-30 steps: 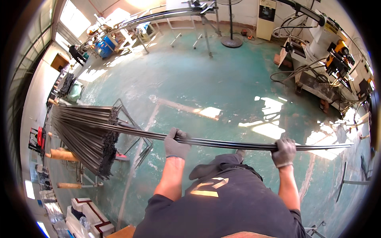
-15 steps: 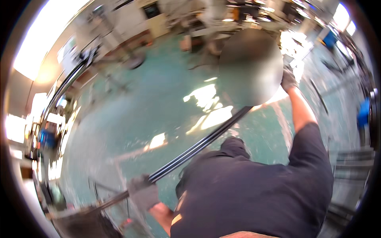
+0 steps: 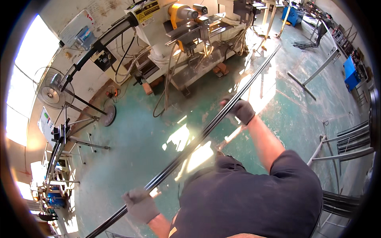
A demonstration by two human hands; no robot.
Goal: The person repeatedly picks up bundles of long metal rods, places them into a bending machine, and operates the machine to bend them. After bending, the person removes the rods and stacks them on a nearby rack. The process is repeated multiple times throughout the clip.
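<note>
A bundle of long, thin, dark metal rods [image 3: 206, 127] crosses in front of me, slanting from the lower left up to the far right. Grey work gloves cover both hands. My left hand [image 3: 142, 204] is closed around the rods near their lower end, which runs out past the picture's lower edge. Farther along, my right hand [image 3: 240, 111] grips the same bundle, its fingers partly hidden behind the rods. The far tips of the bundle reach toward the sunlit floor beside the machine. I cannot tell exactly how many rods there are.
An orange and white machine [image 3: 186, 27] with hanging hoses stands ahead. To the left are a fan [image 3: 50, 93] and a long rail stand [image 3: 59, 137]. Racks with dark rods [image 3: 353, 141] stand at right, near a blue cabinet [image 3: 351, 73]. The green floor [image 3: 119, 146] has sunlit patches.
My right hand has moved left and nearer to me, still on the rods. My view has turned, bringing the machine into sharper sight. A grey oval blur near the right hand is gone.
</note>
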